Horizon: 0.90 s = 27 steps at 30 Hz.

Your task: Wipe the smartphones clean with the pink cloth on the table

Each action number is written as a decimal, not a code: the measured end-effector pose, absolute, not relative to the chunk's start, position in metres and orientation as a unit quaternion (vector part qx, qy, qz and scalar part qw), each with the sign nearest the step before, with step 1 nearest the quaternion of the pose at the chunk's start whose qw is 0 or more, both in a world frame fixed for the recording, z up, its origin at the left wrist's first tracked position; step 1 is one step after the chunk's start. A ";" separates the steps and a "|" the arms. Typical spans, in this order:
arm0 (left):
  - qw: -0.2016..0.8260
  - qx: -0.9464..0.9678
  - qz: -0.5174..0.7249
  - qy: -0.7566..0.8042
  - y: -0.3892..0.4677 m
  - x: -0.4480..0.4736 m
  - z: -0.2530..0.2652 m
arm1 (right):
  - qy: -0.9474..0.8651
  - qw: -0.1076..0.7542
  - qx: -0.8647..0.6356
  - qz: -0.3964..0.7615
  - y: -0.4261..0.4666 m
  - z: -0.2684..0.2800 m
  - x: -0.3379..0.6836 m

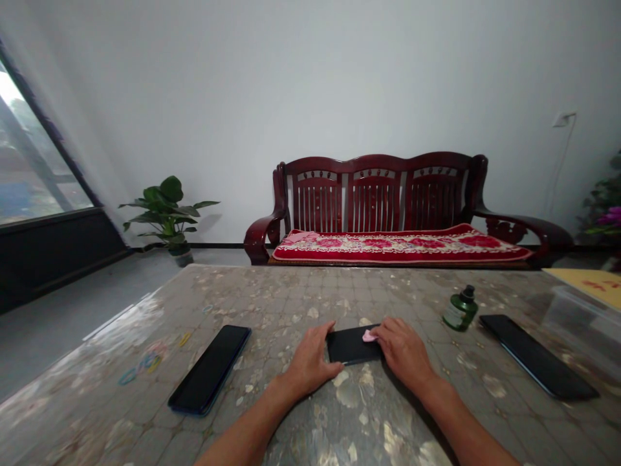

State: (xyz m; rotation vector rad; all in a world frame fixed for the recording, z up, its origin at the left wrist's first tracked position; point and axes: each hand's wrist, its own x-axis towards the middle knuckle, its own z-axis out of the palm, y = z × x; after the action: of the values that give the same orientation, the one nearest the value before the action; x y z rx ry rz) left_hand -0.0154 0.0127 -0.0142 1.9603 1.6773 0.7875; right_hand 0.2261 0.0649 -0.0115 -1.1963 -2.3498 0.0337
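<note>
A black smartphone [350, 345] lies flat on the patterned table [310, 294], its long side running left to right in front of me. My left hand [314, 359] grips its left end, thumb at the near edge and fingers at the far edge. Over the phone's right end, my right hand [400, 346] pinches a small pink cloth [369, 336] that touches the dark screen. Most of the cloth and the phone's right end are hidden under my right fingers.
Another phone [211, 369] lies to the left, near several coloured rubber bands [148, 362]. On the right are a green pump bottle [460, 309], a third phone [538, 357] and a clear plastic box [585, 323] with a yellow sheet on top. Behind the table stands a wooden bench [373, 194].
</note>
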 end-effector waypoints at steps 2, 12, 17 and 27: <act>0.228 0.708 0.284 0.605 0.013 -0.016 -0.012 | -0.850 0.243 -0.467 -0.016 0.070 -0.010 0.232; 0.239 0.718 0.273 0.594 0.019 -0.024 -0.016 | -0.881 0.234 -0.407 0.062 0.067 -0.006 0.224; 0.243 0.713 0.276 0.597 0.017 -0.023 -0.014 | -0.846 0.217 -0.488 0.012 0.075 -0.003 0.231; 0.244 0.704 0.290 0.600 0.017 -0.021 -0.014 | -0.869 0.157 -0.466 0.060 0.072 0.009 0.203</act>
State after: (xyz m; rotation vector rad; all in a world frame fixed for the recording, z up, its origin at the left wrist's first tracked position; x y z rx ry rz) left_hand -0.0209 0.0174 -0.0139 1.9244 1.6398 0.7921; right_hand 0.2026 0.0715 0.0087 -1.3329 -2.4868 0.1727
